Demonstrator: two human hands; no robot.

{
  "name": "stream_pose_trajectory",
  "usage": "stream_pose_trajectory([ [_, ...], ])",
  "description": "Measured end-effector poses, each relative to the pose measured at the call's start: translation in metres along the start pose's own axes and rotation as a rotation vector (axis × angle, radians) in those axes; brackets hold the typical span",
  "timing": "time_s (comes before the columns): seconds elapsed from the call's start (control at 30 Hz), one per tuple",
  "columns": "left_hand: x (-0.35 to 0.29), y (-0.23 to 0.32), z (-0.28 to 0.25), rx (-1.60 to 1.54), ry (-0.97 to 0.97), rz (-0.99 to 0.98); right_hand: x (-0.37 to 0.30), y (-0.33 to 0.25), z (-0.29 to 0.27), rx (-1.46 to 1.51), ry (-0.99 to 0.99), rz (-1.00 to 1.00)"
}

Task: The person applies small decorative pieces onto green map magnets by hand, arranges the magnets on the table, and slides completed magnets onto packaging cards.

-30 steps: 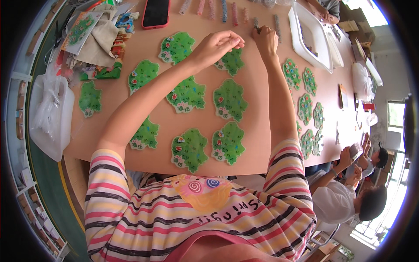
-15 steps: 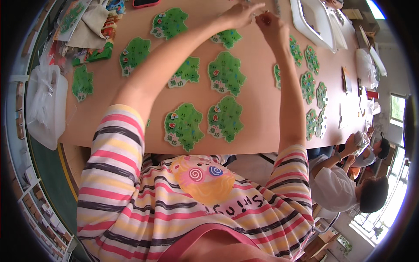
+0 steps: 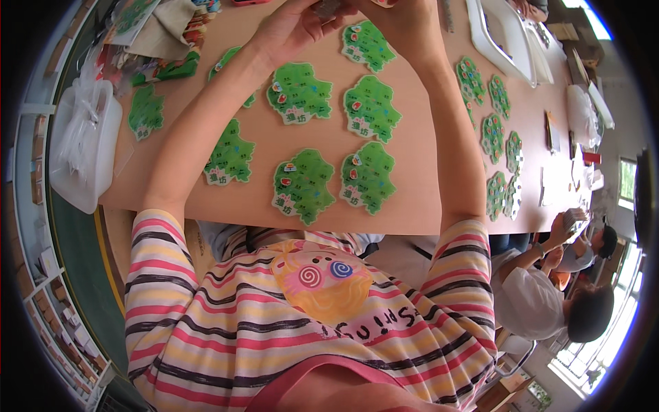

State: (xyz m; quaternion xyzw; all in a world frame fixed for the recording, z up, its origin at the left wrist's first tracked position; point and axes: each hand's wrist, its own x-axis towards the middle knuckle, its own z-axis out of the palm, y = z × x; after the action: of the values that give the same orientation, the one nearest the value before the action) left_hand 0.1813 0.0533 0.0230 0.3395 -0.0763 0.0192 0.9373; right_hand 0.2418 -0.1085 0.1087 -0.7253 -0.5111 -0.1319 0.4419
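Note:
Both my hands are at the top edge, over the far part of the table. My left hand (image 3: 294, 29) is half turned up with curled fingers, around a small greyish piece (image 3: 328, 8) whose kind I cannot make out. Close beside it, my right hand (image 3: 406, 29) has its fingers drawn together; the frame edge cuts them off, and a bit of red shows there. Below the hands lie green map-shaped boards with small coloured pieces on them: one board (image 3: 302, 96) in the middle, another (image 3: 372, 113) to its right, and a far board (image 3: 368, 47) nearest my right hand.
More green boards (image 3: 303, 189) lie near the front edge. Round dotted green boards (image 3: 493, 137) and a white tray (image 3: 491, 41) are at the right. A white bin with plastic bags (image 3: 86, 147) stands left, below a cloth bag (image 3: 165, 31). A person in white (image 3: 532, 292) sits at the right.
My hands have shifted left and closer together, the left one clearly toward me. The view has shifted slightly, and a board my left arm partly covered is now in plain sight.

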Motion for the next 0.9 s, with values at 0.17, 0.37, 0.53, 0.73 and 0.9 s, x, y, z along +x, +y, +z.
stream_pose_trajectory([
  [0.17,-0.014,0.008,0.001,0.056,0.083,-0.029,-0.002,0.011,0.003,0.397,-0.203,0.347],
  [0.37,-0.033,-0.002,-0.007,0.244,0.207,-0.016,-0.031,0.060,0.010,0.351,-0.133,0.473],
  [0.53,-0.052,0.007,-0.029,0.258,0.203,-0.006,-0.061,0.116,0.009,-0.082,-0.183,0.491],
  [0.73,-0.057,0.015,-0.031,0.203,0.211,-0.050,-0.059,0.117,0.008,-0.328,-0.004,0.303],
  [0.9,-0.031,0.017,-0.025,0.285,0.262,-0.054,-0.014,0.041,0.035,0.038,-0.222,0.171],
])
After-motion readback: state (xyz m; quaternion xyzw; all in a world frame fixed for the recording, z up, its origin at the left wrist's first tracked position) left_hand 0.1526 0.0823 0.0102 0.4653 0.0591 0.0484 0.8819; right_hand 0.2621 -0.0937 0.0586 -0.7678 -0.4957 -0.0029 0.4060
